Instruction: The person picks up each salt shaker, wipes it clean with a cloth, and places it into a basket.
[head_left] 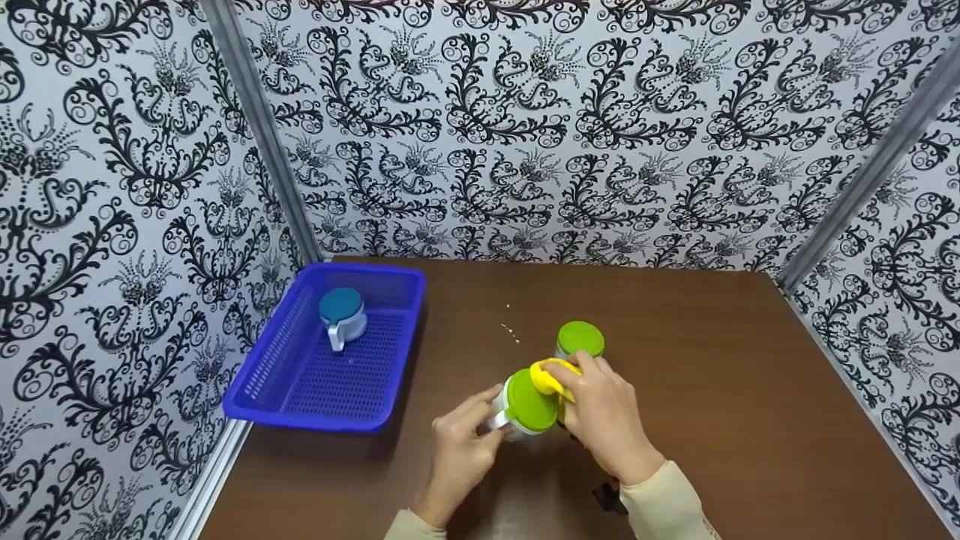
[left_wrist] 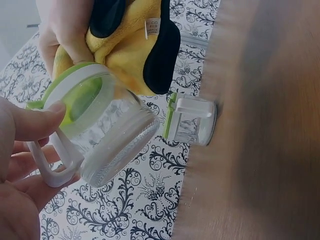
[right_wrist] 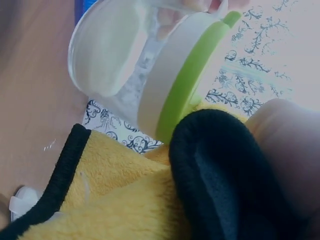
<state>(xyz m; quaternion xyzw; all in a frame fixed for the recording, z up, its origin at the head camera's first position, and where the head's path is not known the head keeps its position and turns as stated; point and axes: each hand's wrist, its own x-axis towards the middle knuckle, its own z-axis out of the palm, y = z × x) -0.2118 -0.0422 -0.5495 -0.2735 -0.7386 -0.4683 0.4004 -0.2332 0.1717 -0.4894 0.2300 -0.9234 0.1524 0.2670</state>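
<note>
A clear jar with a green lid [head_left: 532,401] and a white handle is tilted above the table. My left hand [head_left: 466,439] grips it by the handle; in the left wrist view the jar [left_wrist: 117,135] shows a white layer at its base. My right hand [head_left: 606,412] holds a yellow cloth [head_left: 551,379] with dark edging against the lid. In the right wrist view the cloth [right_wrist: 125,195] hangs in folds beside the lid's rim. A second green-lidded jar [head_left: 580,339] stands on the table just beyond my right hand, which partly hides it.
At the left, a blue plastic basket [head_left: 330,424] holds a white-handled jar with a teal lid [head_left: 341,305]. Small pale crumbs [head_left: 511,331] lie on the brown table [head_left: 720,360]. Patterned walls [head_left: 525,135] enclose the back and sides.
</note>
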